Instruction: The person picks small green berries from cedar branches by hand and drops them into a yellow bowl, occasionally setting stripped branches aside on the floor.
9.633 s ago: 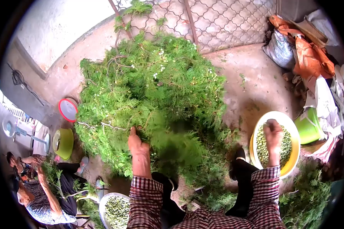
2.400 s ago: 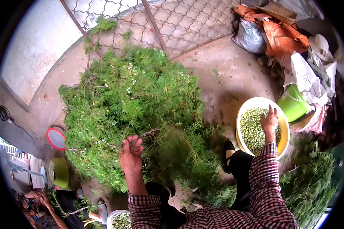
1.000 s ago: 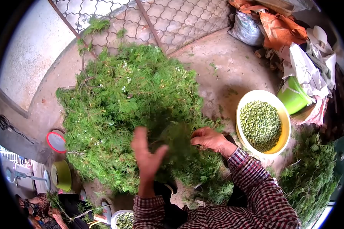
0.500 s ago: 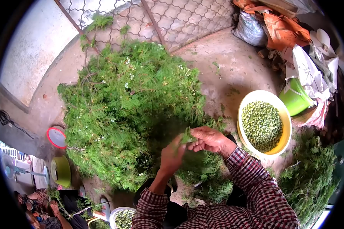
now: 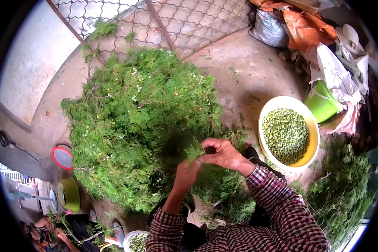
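Left hand [image 5: 185, 177], right hand [image 5: 227, 155], both grips pinched closed on one green sprig [image 5: 194, 148], two tubs [image 5: 313, 133] of green berries [image 5: 284, 136]

Rough workspace: concrete floor [image 5: 260, 69], metal lattice [image 5: 160, 25]

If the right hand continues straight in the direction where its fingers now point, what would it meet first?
The right hand would probably meet the green sprig at the left hand first; depth beyond it, toward the branch pile, is unclear.
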Motion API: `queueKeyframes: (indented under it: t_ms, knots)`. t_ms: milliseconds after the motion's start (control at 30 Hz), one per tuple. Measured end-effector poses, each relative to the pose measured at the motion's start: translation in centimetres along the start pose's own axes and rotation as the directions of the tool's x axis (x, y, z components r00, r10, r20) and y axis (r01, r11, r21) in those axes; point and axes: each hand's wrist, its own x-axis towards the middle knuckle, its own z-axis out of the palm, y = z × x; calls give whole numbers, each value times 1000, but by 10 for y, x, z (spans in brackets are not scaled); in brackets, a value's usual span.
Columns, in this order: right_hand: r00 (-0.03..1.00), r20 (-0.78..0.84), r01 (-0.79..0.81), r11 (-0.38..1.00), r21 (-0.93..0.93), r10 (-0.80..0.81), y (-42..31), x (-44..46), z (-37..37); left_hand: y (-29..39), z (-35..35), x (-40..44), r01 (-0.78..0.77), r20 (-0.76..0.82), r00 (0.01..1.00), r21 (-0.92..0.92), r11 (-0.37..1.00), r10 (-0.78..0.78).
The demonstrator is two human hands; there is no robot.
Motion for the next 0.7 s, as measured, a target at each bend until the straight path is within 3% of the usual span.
queueKeyframes:
  t_ms: [33,100,133,233,267,300,333,400,467,533,600,700]
  knots:
    - [1000,4,-20,999,-25,20,5,-1,-2,1,0,-1,33,16,999,-43,999,-32]
    - [999,39,-28,992,123,23,4,-1,-3,13,0,-3,100,44,994,-128,987,-95]
    - [998,57,-34,980,197,23,3,-1,-5,11,-1,-2,61,47,997,-97,993,-56]
    - [940,-44,-299,881,366,337,-3,-4,-16,7,-6,0,3,36,999,-53,999,-1]
    - [964,25,-227,767,601,266,3,-5,-31,13,-10,-2,23,14,1000,-68,997,-22]
    - [974,-6,-161,706,690,227,3,-5,-46,18,-14,-3,40,-9,999,-82,996,-40]
    - [981,-41,-91,634,768,191,3,-5,-61,21,-16,-3,30,-109,993,-127,991,-44]
    - [954,-245,78,645,760,174,-1,-9,-87,26,-21,-4,-1,-304,950,-212,977,-65]
    - [850,-479,273,595,756,218,-11,-19,-117,38,-33,-4,-70,-277,961,-304,950,-18]
    - [694,-686,602,345,720,218,6,-36,-165,41,-43,-4,-181,-318,947,-444,878,34]
    - [489,-722,786,111,608,489,-5,-53,-184,45,-52,1,-303,-358,927,-543,783,111]
    - [620,-636,590,261,764,460,12,-54,-173,34,-66,13,-412,-373,907,-686,600,197]
